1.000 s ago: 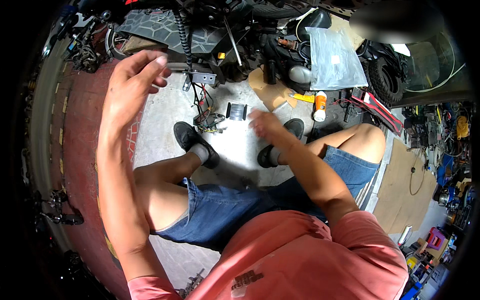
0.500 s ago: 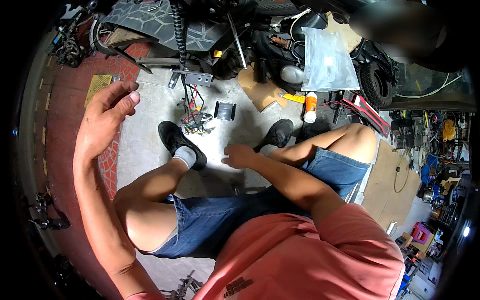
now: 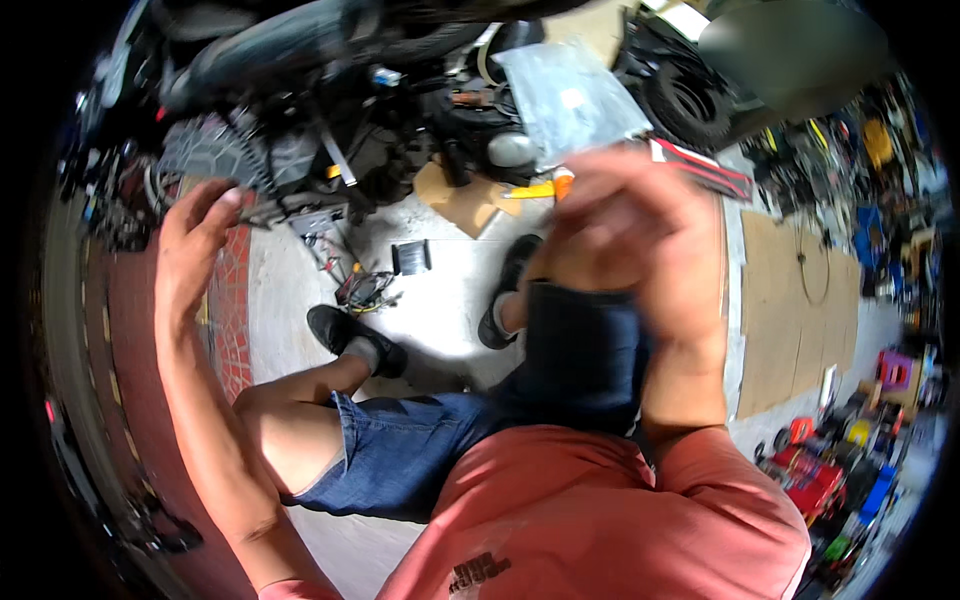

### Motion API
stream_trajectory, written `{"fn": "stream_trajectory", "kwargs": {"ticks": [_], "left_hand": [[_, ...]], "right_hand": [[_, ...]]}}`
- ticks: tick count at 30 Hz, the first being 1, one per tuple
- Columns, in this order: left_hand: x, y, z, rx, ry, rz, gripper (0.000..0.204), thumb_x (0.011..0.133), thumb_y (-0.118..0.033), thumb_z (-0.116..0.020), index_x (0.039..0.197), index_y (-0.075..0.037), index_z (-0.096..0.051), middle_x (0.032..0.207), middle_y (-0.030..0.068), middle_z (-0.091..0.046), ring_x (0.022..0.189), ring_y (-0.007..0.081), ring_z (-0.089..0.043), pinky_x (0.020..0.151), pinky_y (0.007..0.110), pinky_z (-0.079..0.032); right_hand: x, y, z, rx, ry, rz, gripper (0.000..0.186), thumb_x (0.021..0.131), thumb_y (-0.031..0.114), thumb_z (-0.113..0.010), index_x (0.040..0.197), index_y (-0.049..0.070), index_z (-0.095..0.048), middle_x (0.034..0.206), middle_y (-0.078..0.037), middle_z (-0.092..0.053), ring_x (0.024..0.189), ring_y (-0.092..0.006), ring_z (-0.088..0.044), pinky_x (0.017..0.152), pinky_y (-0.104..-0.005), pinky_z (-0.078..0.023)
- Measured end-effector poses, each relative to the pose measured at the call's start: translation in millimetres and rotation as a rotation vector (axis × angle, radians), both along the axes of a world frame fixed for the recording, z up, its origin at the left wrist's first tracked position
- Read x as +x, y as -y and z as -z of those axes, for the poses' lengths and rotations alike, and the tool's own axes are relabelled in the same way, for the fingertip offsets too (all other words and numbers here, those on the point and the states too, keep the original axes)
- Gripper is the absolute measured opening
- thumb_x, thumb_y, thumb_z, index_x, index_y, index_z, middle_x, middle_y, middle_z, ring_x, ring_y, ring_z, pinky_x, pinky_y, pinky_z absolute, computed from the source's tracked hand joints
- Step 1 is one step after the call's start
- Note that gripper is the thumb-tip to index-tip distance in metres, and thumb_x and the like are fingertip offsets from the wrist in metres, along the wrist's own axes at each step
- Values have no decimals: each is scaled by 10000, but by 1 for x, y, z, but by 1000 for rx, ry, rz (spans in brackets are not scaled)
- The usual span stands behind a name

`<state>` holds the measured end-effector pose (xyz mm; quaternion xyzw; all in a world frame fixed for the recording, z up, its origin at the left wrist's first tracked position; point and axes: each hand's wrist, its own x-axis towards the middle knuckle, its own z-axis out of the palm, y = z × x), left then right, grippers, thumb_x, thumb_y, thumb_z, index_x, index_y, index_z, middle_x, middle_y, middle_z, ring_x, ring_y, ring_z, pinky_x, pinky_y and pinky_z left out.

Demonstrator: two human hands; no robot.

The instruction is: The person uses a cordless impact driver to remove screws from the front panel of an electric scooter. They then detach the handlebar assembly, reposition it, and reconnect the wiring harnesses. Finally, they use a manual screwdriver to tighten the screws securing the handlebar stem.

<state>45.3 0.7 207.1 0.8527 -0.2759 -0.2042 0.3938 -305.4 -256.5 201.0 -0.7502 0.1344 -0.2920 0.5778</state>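
My left hand [image 3: 198,235] is raised at the left, over the edge between the red paving and the pale floor. Its fingers are loosely curved, and nothing shows in them. Smeared by motion, my right hand [image 3: 640,215] hangs above my bent right knee; whether it holds anything is not visible. It partly covers an orange-and-white bottle [image 3: 562,183], and a yellow tool [image 3: 530,190] lies beside that bottle. Between my feet and the vehicle parts rest a tangle of wires [image 3: 365,292] and a small black rectangular part [image 3: 411,257].
A dark vehicle body [image 3: 290,50] spans the far side. Cut brown cardboard [image 3: 440,195] and a clear plastic bag [image 3: 570,105] lie toward the far right, near a black tyre [image 3: 685,105]. Cardboard sheets [image 3: 790,330] and cluttered tools [image 3: 815,480] are on the right.
My right hand has risen from between my legs to the right, above the knee, which is now drawn up more upright. The view has shifted. My left hand stays raised.
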Motion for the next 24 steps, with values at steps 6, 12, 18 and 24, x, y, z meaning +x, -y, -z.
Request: {"fn": "stream_trajectory", "kwargs": {"ticks": [6,12,18,24], "left_hand": [[66,-31,20,-172,-62,-182,499,1016,-404,-649,1354,-37,-641,1193,63,-727,1071,154,-672,938,342,-491],[103,-63,46,-93,-368,-203,418,1037,-436,-610,1305,-119,-664,1123,-32,-723,1015,108,-653,952,342,-454],[111,-65,47,-155,-453,-364,387,1045,-434,-591,1301,-154,-667,1173,-36,-730,1106,118,-654,1050,380,-463],[66,-19,29,-230,-238,-395,318,1029,-307,-597,1204,-59,-692,1032,39,-740,936,149,-706,826,366,-582]], "right_hand": [[-154,100,49,-24,-129,720,255,1007,228,-670,1082,-12,-713,818,-8,-678,745,-81,-584,705,-259,-482],[-261,77,234,-14,-1019,878,280,923,350,-728,971,75,-737,907,-196,-744,914,-400,-716,808,-475,-542],[-271,81,345,-35,-1124,916,225,881,288,-735,981,87,-719,929,-189,-731,934,-391,-717,814,-477,-552],[-212,149,379,-150,-1409,726,303,931,221,-586,1204,93,-611,1231,-209,-678,1115,-393,-690,912,-497,-555]]}}
